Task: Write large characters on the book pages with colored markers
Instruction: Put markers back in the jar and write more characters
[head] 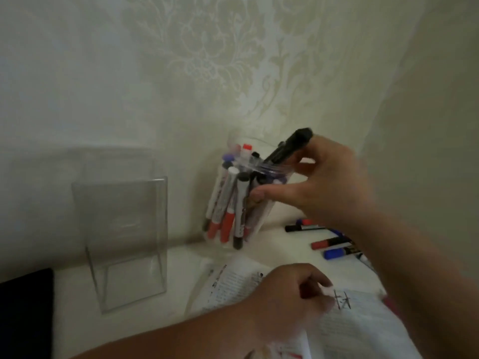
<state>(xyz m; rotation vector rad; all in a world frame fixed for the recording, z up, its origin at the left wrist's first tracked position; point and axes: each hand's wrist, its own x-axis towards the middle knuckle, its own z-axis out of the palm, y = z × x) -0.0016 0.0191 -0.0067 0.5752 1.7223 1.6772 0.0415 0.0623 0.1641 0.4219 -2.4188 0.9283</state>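
Right hand (329, 182): the fingers are curled round a black marker (290, 147), gripping its upper end; the marker slants down and away from the fingertips toward the mouth of a clear holder (255, 230), which is packed with upright markers (228, 216) capped in red, black and blue. The thumb (261, 194) stretches out below the gripped marker and lies against the side of the holder.

Left hand (287, 294): the fingers are curled, knuckles up, resting on the open book (357, 330) on the bench (181, 268). Blur hides whether they pinch anything. Just beyond these fingertips a large black handwritten character (342, 300) stands on the printed page.

Loose markers (334, 244) lie on the bench between the two hands, under the right forearm. A clear box (121, 229) stands well to the left of both hands, before the patterned wall (207, 60).
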